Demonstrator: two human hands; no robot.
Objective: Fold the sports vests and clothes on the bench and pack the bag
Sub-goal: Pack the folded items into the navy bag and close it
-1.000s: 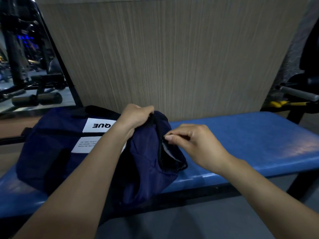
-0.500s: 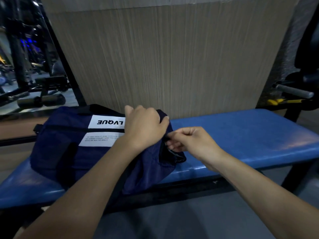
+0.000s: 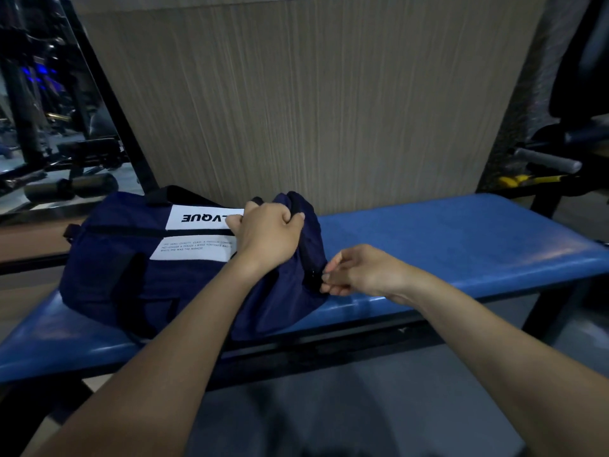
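Both hands on the bag's right end, one gripping, one pinching.

Your left hand (image 3: 268, 234) curls round a bunched fold of the navy bag (image 3: 138, 268) at its top, while your right hand (image 3: 357, 272) pinches something small and dark at the black zip edge lower down, too small to tell what. That bag lies on the left half of the blue worktop (image 3: 461, 239), white label (image 3: 197, 235) upward, against the wood-grain wall panel (image 3: 313, 94).

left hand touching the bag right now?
Touching. The head view shows the left hand with fingers curled over bunched fabric at the navy bag's right end.
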